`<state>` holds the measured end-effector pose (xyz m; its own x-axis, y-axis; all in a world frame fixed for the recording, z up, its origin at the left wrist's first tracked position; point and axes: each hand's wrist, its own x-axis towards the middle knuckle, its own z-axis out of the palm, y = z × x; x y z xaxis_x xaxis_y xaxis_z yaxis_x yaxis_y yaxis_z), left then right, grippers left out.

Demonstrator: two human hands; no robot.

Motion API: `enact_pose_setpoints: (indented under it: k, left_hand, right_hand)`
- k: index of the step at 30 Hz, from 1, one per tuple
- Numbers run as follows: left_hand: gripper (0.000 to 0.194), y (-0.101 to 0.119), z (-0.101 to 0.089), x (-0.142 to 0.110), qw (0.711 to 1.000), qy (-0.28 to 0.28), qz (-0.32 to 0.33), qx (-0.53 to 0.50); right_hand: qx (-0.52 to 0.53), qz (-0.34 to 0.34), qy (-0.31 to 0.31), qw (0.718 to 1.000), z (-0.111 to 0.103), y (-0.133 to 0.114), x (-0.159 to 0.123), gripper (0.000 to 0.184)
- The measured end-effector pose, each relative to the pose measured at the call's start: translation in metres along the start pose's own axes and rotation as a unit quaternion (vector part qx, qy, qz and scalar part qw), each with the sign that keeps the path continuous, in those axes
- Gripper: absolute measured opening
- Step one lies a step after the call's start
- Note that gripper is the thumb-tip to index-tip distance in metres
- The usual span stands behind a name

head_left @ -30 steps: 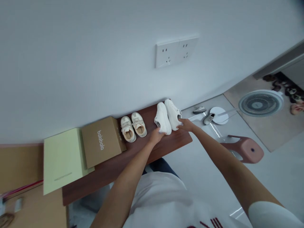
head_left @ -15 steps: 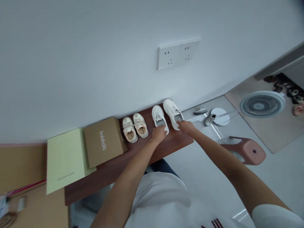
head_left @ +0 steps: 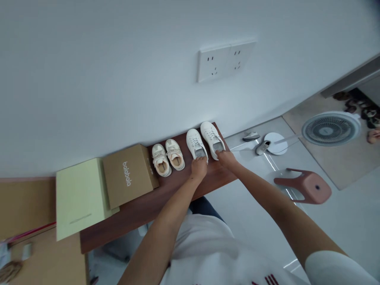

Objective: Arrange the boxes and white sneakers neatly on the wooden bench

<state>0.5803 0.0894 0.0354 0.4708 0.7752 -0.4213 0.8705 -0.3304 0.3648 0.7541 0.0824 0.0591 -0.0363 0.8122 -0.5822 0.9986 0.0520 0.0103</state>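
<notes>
Two white lace-up sneakers stand side by side at the right end of a dark reddish wooden bench [head_left: 166,202], toes toward the wall. My left hand [head_left: 199,168] is closed on the heel of the left sneaker [head_left: 194,139]. The heel of the right sneaker [head_left: 211,134] is gripped by my right hand [head_left: 226,158], with fingertips at its opening. Left of them sits a smaller pair of cream shoes, a right one [head_left: 174,152] and a left one [head_left: 161,160]. Neither hand touches that pair.
A brown shoe box [head_left: 130,178] and a pale green box [head_left: 80,198] stand on the bench to the left. On the floor to the right are a pink stool [head_left: 316,186], a white fan [head_left: 329,128] and a grey shoe [head_left: 263,148]. A wall socket [head_left: 227,59] is above.
Both hands have shifted the white sneakers slightly left, toward the cream pair. The two white sneakers now stand closer together, and bench surface shows right of them.
</notes>
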Motion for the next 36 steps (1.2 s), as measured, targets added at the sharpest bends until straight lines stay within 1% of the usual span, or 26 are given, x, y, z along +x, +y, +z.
enact_pose_setpoints:
  k: [6, 13, 17, 20, 22, 24, 27, 30, 33, 36]
  left_hand:
    - [0.027, -0.003, 0.007, 0.000, 1.000, -0.007, 0.001, -0.011]
    - [0.026, 0.001, 0.012, 0.005, 1.000, -0.010, -0.003, -0.010]
    - [0.025, 0.001, 0.013, 0.006, 1.000, -0.010, -0.003, -0.016]
    - [0.025, 0.002, 0.012, 0.005, 1.000, -0.011, -0.008, -0.024]
    - [0.026, 0.003, 0.008, 0.004, 1.000, -0.008, -0.009, -0.025]
    - [0.030, 0.004, 0.002, 0.002, 1.000, 0.009, -0.008, -0.022]
    - [0.038, 0.007, -0.011, 0.000, 0.999, 0.046, -0.005, -0.026]
    - [0.036, 0.007, -0.026, -0.007, 0.996, 0.072, -0.004, -0.046]
    - [0.029, 0.000, -0.036, -0.023, 0.993, 0.088, -0.001, -0.074]
    - [0.025, -0.018, -0.036, -0.053, 0.990, 0.096, -0.003, -0.105]
  right_hand:
    - [0.016, -0.003, -0.005, 1.000, 0.009, -0.002, 0.001, 0.030]
    - [0.026, 0.006, -0.004, 1.000, 0.014, -0.008, 0.005, 0.031]
    - [0.018, 0.009, -0.004, 1.000, 0.013, -0.011, 0.006, 0.029]
    - [0.016, 0.016, -0.002, 1.000, 0.009, -0.013, 0.005, 0.028]
    - [0.020, 0.025, 0.006, 0.999, 0.003, -0.015, 0.003, 0.028]
    - [0.027, 0.030, 0.029, 0.999, -0.004, -0.016, 0.001, 0.030]
    - [0.042, 0.039, 0.074, 0.996, -0.016, -0.019, -0.003, 0.033]
    - [0.061, 0.046, 0.111, 0.991, -0.026, -0.022, -0.010, 0.033]
    - [0.073, 0.051, 0.127, 0.988, -0.029, -0.029, -0.022, 0.034]
    - [0.089, 0.061, 0.124, 0.986, -0.025, -0.042, -0.037, 0.035]
